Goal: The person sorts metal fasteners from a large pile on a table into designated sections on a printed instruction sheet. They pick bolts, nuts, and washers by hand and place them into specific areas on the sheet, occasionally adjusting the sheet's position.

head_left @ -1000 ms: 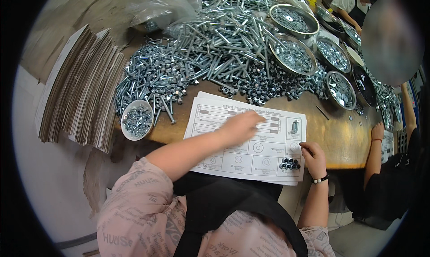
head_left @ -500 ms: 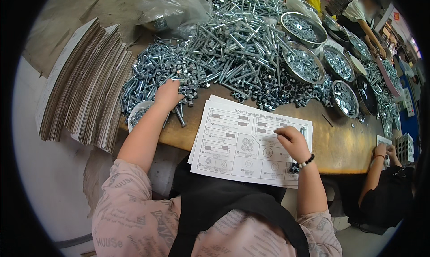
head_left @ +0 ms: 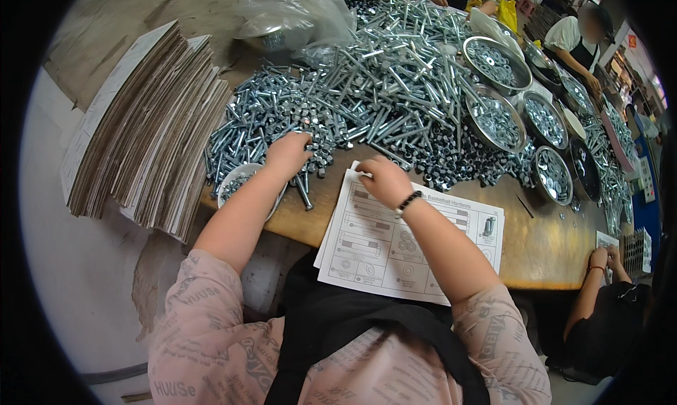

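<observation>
My left hand (head_left: pixel 288 156) reaches into the near edge of a heap of small hex nuts (head_left: pixel 319 133), its fingers bent together at the nuts. Whatever its fingertips grip is too small to make out. Over the upper left corner of a printed parts sheet (head_left: pixel 374 253), my right hand (head_left: pixel 386 183) hovers with curled fingers, a dark beaded bracelet at the wrist. Its fingertips point down and hide anything between them. A few metal bolts (head_left: pixel 489 226) stand on the sheet's right side. Part of the sheet is covered by my right forearm.
A large pile of long bolts (head_left: pixel 395 73) spreads behind the nuts. Metal bowls of washers (head_left: pixel 552 176) stand to the right. A small white bowl (head_left: pixel 236 181) sits by my left forearm, beside stacked cardboard sheets (head_left: pixel 148 130). Other people work at the far side and right.
My right hand has swung left from the sheet's right side to its upper left corner. My left hand stays at the nuts. The whole view has shifted slightly.
</observation>
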The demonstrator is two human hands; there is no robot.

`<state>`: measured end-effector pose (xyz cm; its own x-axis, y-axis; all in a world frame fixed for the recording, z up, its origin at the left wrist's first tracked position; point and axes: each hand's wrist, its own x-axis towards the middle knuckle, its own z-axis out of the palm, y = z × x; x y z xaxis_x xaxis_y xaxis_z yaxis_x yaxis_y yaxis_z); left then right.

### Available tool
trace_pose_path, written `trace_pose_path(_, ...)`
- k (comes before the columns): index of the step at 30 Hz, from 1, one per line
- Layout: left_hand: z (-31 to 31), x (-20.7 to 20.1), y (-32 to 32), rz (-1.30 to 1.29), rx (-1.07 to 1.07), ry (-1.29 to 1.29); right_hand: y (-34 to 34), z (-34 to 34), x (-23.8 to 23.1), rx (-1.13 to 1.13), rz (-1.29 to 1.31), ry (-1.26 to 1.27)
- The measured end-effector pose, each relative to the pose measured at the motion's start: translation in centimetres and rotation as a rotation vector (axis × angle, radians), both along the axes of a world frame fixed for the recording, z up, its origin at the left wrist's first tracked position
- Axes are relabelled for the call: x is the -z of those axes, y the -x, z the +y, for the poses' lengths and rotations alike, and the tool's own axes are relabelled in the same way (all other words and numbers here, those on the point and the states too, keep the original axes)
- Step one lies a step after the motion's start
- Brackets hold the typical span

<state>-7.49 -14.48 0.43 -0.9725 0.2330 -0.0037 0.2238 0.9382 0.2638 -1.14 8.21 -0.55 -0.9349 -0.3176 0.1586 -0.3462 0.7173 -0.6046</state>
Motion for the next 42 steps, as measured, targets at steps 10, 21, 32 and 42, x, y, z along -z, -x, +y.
trace_pose_path(10,0.0,0.9,0.7,0.009,-0.148,-0.115,4.6,-7.4,2.8,-0.048,0.086,-0.241)
trace_pose_path(21,0.9,1.0,0.9,0.092,-0.119,0.002,4.4,-7.7,3.5,-0.068,0.225,-0.253)
trace_pose_path(32,-0.3,1.0,1.2,0.122,-0.056,-0.091,-4.6,9.0,-3.9,0.127,-0.215,-0.160)
trace_pose_path(42,13.8,-1.3,-9.5,-0.054,0.583,-0.198,-12.2,11.7,-2.8,0.120,-0.265,-0.445)
